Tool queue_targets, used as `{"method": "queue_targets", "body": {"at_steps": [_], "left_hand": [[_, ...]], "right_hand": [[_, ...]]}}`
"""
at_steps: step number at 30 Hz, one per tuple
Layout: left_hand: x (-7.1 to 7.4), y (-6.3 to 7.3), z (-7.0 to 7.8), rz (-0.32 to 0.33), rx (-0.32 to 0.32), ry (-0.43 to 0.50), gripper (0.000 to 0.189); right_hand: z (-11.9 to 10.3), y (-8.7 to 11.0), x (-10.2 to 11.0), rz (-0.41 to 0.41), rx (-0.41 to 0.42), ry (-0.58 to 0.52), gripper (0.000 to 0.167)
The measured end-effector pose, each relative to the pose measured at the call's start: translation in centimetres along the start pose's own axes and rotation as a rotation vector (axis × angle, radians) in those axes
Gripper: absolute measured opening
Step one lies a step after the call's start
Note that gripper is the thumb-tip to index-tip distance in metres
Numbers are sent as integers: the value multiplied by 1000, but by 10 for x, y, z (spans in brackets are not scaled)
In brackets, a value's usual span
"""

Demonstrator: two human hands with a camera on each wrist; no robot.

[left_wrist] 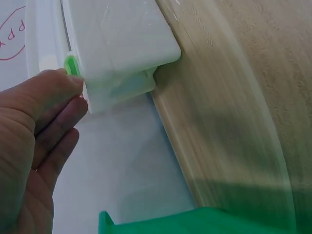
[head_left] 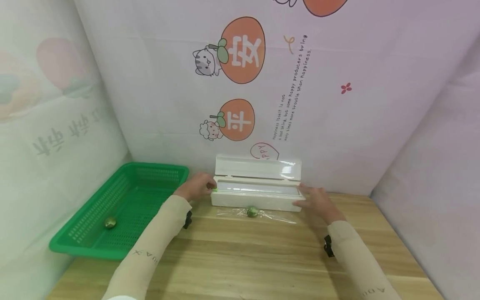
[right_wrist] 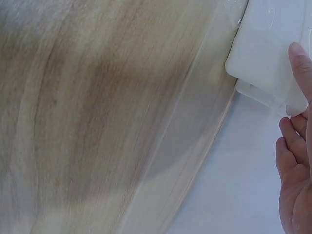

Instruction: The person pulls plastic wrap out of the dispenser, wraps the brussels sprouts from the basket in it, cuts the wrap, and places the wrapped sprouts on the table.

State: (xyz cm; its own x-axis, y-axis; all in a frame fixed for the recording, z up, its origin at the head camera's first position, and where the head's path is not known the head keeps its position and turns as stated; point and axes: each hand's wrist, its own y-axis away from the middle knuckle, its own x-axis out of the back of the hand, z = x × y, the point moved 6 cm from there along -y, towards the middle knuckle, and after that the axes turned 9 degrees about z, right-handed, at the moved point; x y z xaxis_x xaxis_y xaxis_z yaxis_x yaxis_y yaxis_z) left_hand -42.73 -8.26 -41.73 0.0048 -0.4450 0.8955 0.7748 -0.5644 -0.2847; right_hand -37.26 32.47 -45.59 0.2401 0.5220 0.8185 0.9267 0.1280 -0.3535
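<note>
A white cling film dispenser [head_left: 258, 201] stands at the back of the table with its lid [head_left: 258, 167] raised. At its left end, my left hand [head_left: 196, 186] pinches a small green slider tab [left_wrist: 72, 66] between thumb and forefinger. My right hand [head_left: 318, 202] grips the other end, the thumb [right_wrist: 300, 63] on the front and the fingers bent behind the end. Clear film [head_left: 277, 216] spreads from the dispenser's front onto the wood. On the film sits a small round, mottled green thing [head_left: 252, 212], its kind too small to tell.
To the left stands a green plastic basket [head_left: 90, 253], holding a similar small round green thing [head_left: 110, 223]. White printed sheets [head_left: 337, 137] rise behind and at both sides of the wooden table [head_left: 240, 266]. The basket's rim is close to my left forearm.
</note>
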Motion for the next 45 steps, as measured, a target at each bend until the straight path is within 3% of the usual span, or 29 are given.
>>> {"method": "queue_targets", "body": {"at_steps": [4, 11, 16, 23, 29, 35, 45], "left_hand": [[1, -2, 4, -19, -2, -32, 19], [3, 0, 18, -23, -89, -152, 17], [3, 4, 39, 19, -151, -254, 25], [-12, 9, 68, 80, -267, -298, 29], [-36, 16, 86, 80, -291, -224, 33], [-66, 20, 102, 69, -243, -168, 33], [-96, 12, 113, 218, -245, -224, 19]], "right_hand": [[0, 0, 0, -11, 3, 2, 72], [-5, -3, 7, -94, 73, 62, 78], [-29, -5, 19, -87, 194, 148, 77], [-80, 5, 27, -87, 261, 215, 70], [-115, 15, 0, -116, 363, 210, 64], [-134, 22, -32, -94, 499, 170, 53], [-138, 21, -67, -62, 566, 61, 40]]}}
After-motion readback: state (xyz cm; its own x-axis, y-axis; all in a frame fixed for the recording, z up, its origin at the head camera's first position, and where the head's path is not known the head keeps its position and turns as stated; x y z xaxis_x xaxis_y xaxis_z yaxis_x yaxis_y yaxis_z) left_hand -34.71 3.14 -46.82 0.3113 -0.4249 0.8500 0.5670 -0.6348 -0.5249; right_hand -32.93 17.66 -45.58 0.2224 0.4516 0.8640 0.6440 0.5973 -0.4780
